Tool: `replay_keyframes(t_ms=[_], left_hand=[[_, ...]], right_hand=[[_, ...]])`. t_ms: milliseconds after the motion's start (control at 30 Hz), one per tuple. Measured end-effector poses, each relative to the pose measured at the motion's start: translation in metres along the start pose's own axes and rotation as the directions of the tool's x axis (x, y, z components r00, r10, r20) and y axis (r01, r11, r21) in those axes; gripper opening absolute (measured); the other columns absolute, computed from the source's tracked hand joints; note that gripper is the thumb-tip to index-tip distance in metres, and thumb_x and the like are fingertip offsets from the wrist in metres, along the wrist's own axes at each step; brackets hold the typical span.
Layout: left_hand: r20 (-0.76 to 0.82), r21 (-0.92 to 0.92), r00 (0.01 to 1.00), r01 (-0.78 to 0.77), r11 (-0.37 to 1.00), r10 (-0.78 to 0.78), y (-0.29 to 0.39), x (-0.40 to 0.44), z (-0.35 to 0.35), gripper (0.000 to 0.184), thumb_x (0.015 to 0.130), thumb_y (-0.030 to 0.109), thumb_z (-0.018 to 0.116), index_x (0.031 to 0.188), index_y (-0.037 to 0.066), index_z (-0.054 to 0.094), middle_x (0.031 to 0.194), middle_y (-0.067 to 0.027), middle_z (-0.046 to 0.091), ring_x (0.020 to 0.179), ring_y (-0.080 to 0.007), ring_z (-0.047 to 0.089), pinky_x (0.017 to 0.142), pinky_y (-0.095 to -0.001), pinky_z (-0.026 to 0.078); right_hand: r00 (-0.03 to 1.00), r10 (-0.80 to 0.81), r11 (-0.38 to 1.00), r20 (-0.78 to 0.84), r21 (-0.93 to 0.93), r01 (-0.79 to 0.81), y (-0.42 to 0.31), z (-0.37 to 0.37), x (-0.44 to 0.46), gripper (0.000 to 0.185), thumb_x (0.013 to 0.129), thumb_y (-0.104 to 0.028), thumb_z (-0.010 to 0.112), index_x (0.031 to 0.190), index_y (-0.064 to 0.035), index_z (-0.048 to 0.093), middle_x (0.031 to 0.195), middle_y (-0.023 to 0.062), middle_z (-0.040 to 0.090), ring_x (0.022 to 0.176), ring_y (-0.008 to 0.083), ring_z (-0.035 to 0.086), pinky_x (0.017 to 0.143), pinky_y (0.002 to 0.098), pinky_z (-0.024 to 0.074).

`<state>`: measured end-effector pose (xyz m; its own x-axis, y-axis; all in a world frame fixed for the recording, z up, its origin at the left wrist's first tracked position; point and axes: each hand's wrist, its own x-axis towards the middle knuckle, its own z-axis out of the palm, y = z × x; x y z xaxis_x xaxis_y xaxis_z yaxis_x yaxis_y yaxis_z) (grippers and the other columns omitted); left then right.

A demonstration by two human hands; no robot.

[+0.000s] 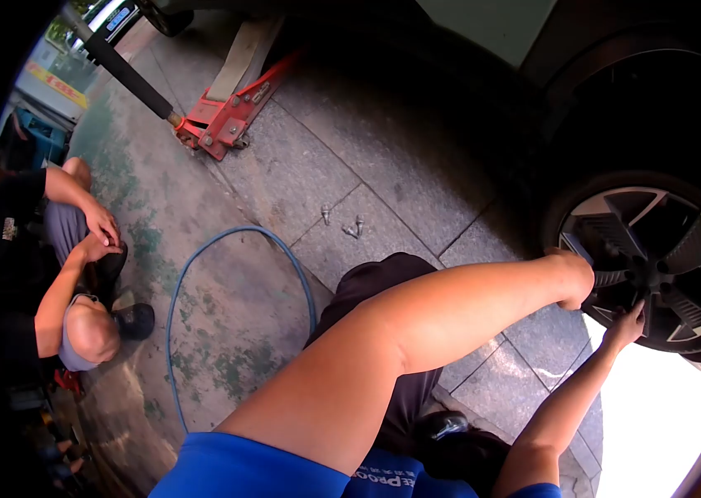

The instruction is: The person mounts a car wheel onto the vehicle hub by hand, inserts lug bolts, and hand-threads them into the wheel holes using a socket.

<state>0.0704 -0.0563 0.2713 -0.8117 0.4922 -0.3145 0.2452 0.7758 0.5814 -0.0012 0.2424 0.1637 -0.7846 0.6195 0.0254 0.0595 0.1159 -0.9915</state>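
A car wheel (645, 249) with black and silver spokes stands at the right, under the dark wheel arch. My left hand (573, 278) reaches across to its near side, with fingers curled against the rim and spokes and their tips hidden. Below it, my right hand (628, 324) is at the lower spokes near the hub, fingers pinched together; anything small between them is too dark to make out. A few small metal pieces that look like wheel bolts (355, 227) lie on the paving between my knee and the car.
A red floor jack (230, 120) with a long handle reaches under the car. A blue hose (170, 332) loops over the concrete. At the left, another person (77, 241) sits with hands together on the knees. Bright light falls on the ground below the wheel.
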Motion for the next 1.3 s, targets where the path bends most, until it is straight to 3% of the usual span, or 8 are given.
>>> replay_keyframes(t_ms=[300, 400, 567, 733, 967, 1000, 1167, 1300], left_hand=[[0.046, 0.025, 0.998, -0.049, 0.998, 0.048, -0.007, 0.008, 0.005, 0.042, 0.086, 0.031, 0.064, 0.112, -0.001, 0.060, 0.110, -0.0171, 0.064, 0.108, -0.0321, 0.059, 0.090, -0.0411, 0.049], [0.066, 0.024, 0.996, -0.062, 0.998, 0.060, -0.012, 0.006, 0.004, 0.043, 0.087, 0.031, 0.062, 0.115, -0.001, 0.056, 0.114, -0.0180, 0.061, 0.112, -0.0329, 0.056, 0.094, -0.0407, 0.046], [-0.096, 0.056, 0.989, -0.111, 0.992, 0.116, -0.025, 0.006, -0.002, 0.041, 0.087, 0.031, 0.062, 0.113, -0.001, 0.057, 0.111, -0.0187, 0.063, 0.108, -0.0336, 0.058, 0.090, -0.0413, 0.048], [-0.077, 0.027, 0.997, 0.028, 0.999, -0.026, -0.029, -0.001, -0.024, 0.057, 0.090, 0.032, 0.058, 0.135, 0.001, 0.043, 0.133, -0.0181, 0.049, 0.126, -0.0309, 0.045, 0.104, -0.0386, 0.039], [-0.047, 0.043, 0.998, 0.039, 0.998, -0.037, -0.038, 0.001, -0.022, 0.060, 0.089, 0.034, 0.058, 0.137, 0.002, 0.042, 0.137, -0.0184, 0.046, 0.129, -0.0312, 0.043, 0.107, -0.0373, 0.036], [-0.017, 0.038, 0.996, 0.086, 0.996, -0.085, -0.034, -0.001, -0.030, 0.059, 0.089, 0.034, 0.058, 0.136, 0.002, 0.043, 0.137, -0.0185, 0.047, 0.128, -0.0315, 0.044, 0.106, -0.0375, 0.036], [-0.157, -0.051, 0.984, 0.080, 0.996, -0.087, -0.051, -0.021, -0.076, 0.051, 0.089, 0.035, 0.056, 0.123, -0.003, 0.055, 0.117, -0.0210, 0.061, 0.111, -0.0319, 0.058, 0.096, -0.0363, 0.045], [-0.455, -0.089, 0.883, 0.079, 0.993, -0.111, -0.084, -0.063, -0.108, 0.050, 0.090, 0.032, 0.057, 0.125, -0.003, 0.053, 0.116, -0.0188, 0.062, 0.110, -0.0268, 0.058, 0.095, -0.0334, 0.045]], right_hand=[[0.837, -0.542, 0.552, 0.073, -0.720, 0.420, -0.013, 0.004, -0.016, 0.047, 0.093, -0.038, 0.052, 0.102, 0.0077, 0.057, 0.091, 0.0189, 0.067, 0.082, 0.0312, 0.065, 0.071, 0.0401, 0.0499], [0.930, 0.343, 0.850, 0.134, 0.378, -0.368, -0.022, -0.001, -0.004, 0.038, 0.099, -0.038, 0.038, 0.092, -0.0031, 0.053, 0.069, 0.0068, 0.055, 0.051, 0.0115, 0.048, 0.040, 0.0249, 0.0337], [0.900, 0.406, 0.854, 0.159, 0.286, -0.435, -0.035, -0.007, -0.013, 0.043, 0.095, -0.041, 0.046, 0.099, 0.0015, 0.055, 0.081, 0.0145, 0.064, 0.060, 0.0239, 0.058, 0.050, 0.0346, 0.0449], [0.873, -0.485, 0.653, 0.048, -0.645, 0.398, -0.017, 0.000, -0.008, 0.048, 0.090, -0.039, 0.058, 0.108, 0.0050, 0.056, 0.093, 0.0231, 0.065, 0.087, 0.0346, 0.065, 0.073, 0.0413, 0.0505], [0.989, 0.149, 0.983, -0.001, -0.109, -0.149, -0.052, 0.007, -0.024, 0.047, 0.095, -0.041, 0.049, 0.115, 0.0022, 0.052, 0.089, 0.0171, 0.064, 0.079, 0.0242, 0.065, 0.055, 0.0363, 0.0511], [0.811, -0.582, 0.650, -0.053, -0.630, 0.425, -0.003, 0.004, 0.003, 0.046, 0.095, -0.040, 0.049, 0.115, 0.0019, 0.052, 0.091, 0.0184, 0.064, 0.081, 0.0242, 0.065, 0.060, 0.0379, 0.0514], [0.898, 0.336, 0.744, 0.284, 0.504, -0.438, 0.013, -0.012, 0.027, 0.049, 0.094, -0.043, 0.051, 0.117, 0.0002, 0.053, 0.094, 0.0183, 0.065, 0.088, 0.0252, 0.065, 0.070, 0.0411, 0.0511], [0.972, 0.224, 0.972, 0.077, -0.088, -0.217, -0.026, -0.011, -0.002, 0.053, 0.092, -0.047, 0.054, 0.117, -0.0003, 0.053, 0.095, 0.0163, 0.065, 0.090, 0.0252, 0.065, 0.070, 0.0407, 0.0511]])
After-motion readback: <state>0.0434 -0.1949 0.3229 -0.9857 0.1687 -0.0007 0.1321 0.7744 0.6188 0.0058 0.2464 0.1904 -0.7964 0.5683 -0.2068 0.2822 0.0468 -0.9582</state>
